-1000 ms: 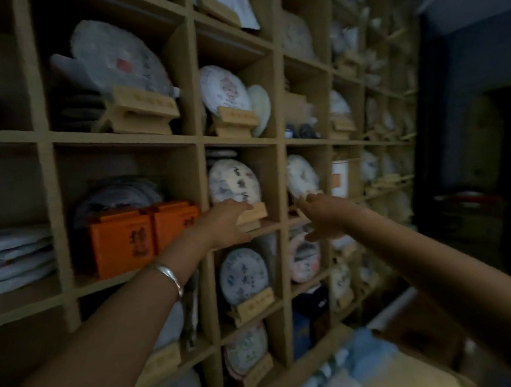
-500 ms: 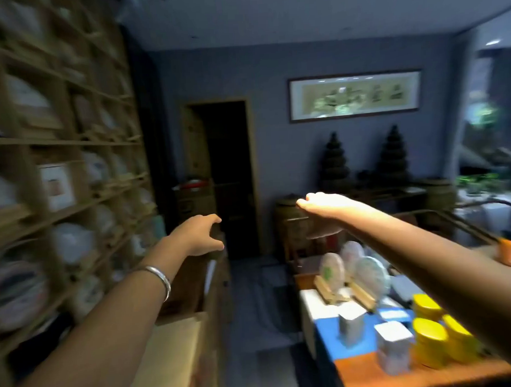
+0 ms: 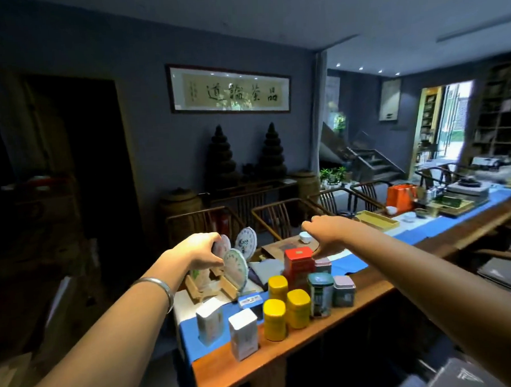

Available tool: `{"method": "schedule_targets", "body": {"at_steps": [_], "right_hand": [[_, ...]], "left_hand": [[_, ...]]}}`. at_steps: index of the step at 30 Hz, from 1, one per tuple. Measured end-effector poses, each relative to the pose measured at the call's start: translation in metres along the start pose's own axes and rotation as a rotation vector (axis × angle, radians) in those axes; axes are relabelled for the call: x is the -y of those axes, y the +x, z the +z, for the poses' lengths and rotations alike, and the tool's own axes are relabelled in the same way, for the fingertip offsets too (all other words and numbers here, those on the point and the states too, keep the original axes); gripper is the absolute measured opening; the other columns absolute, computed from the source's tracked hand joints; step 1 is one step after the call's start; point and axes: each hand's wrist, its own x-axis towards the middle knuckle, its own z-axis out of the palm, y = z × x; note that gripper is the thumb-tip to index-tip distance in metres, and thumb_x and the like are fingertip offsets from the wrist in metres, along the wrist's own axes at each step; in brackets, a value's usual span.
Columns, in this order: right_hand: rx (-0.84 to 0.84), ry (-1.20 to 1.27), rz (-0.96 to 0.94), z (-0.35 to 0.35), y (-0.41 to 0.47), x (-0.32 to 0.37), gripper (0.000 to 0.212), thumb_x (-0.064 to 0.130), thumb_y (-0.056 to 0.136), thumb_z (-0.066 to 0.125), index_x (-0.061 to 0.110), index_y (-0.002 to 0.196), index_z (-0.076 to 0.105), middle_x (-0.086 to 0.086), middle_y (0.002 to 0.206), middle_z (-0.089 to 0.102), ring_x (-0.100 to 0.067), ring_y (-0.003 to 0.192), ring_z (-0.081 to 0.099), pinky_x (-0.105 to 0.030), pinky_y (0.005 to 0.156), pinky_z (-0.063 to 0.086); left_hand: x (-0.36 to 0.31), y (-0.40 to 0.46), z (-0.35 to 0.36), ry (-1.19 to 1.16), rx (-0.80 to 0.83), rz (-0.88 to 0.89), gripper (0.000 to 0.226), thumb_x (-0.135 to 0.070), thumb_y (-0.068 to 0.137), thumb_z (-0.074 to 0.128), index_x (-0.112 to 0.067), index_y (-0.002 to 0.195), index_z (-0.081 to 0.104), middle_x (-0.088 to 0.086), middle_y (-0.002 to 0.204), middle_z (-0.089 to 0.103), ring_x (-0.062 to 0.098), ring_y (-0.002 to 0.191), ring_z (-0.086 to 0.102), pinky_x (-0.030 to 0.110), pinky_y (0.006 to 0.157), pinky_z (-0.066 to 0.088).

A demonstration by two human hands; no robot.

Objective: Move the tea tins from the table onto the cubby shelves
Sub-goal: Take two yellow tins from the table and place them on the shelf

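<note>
Nearest the viewer, two white rectangular tins point(image 3: 243, 333) stand on the blue runner point(image 3: 188, 341) at the near end of the long wooden surface point(image 3: 368, 288). Just beyond them, three yellow tins point(image 3: 298, 308) cluster together, with a green-lidded tin point(image 3: 321, 298) and a small pink-lidded tin point(image 3: 344, 290) beside them to the right. Behind these stands a taller red tin point(image 3: 298, 262), and a second small pink-lidded tin point(image 3: 323, 265) sits just right of it. To the left, round wrapped tea cakes point(image 3: 236, 267) lean upright on wooden stands.

The left hand point(image 3: 196, 252), a silver bangle point(image 3: 161, 287) on its wrist, is above the tea cakes with its fingers loosely curled; whether it touches a cake cannot be told. The right hand point(image 3: 327, 232) is extended palm down above and just behind the red tin, fingers relaxed and holding nothing.

Farther along the surface are a white cup point(image 3: 304, 237), a yellow tray point(image 3: 377, 220) and an orange bag point(image 3: 400, 198). Wooden chairs point(image 3: 279, 218) line the far side. On the back wall hangs a framed calligraphy panel point(image 3: 228, 88).
</note>
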Motion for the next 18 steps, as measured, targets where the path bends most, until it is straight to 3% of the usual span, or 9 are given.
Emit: {"method": "schedule_targets", "body": {"at_steps": [3,8,18], "right_hand": [[-0.001,-0.017,-0.034,0.026,0.011,-0.026,0.069,0.046,0.08,0.069,0.012,0.133,0.04,-0.014,0.129,0.05,-0.032,0.117,0.05,-0.041,0.094,0.047],[0.01,-0.011,-0.125,0.063,0.047,-0.047,0.069,0.046,0.076,0.071,0.013,0.129,0.043,-0.013,0.129,0.052,-0.03,0.115,0.051,-0.039,0.09,0.046],[0.14,0.043,-0.278,0.149,0.187,-0.05,0.059,0.049,0.077,0.07,0.015,0.119,0.046,-0.012,0.12,0.055,-0.027,0.107,0.053,-0.039,0.085,0.049]], "left_hand": [[-0.024,0.022,0.028,-0.022,0.024,-0.016,0.064,-0.035,0.077,0.073,-0.025,0.134,0.046,0.005,0.131,0.057,0.021,0.117,0.055,0.03,0.09,0.05],[-0.037,0.051,0.067,-0.029,0.061,-0.056,0.07,-0.036,0.078,0.074,-0.024,0.139,0.042,0.005,0.137,0.052,0.023,0.124,0.051,0.035,0.097,0.047],[-0.001,0.162,0.146,-0.055,0.261,-0.101,0.076,-0.036,0.079,0.073,-0.021,0.143,0.036,0.007,0.143,0.047,0.026,0.129,0.046,0.038,0.105,0.04]]}}
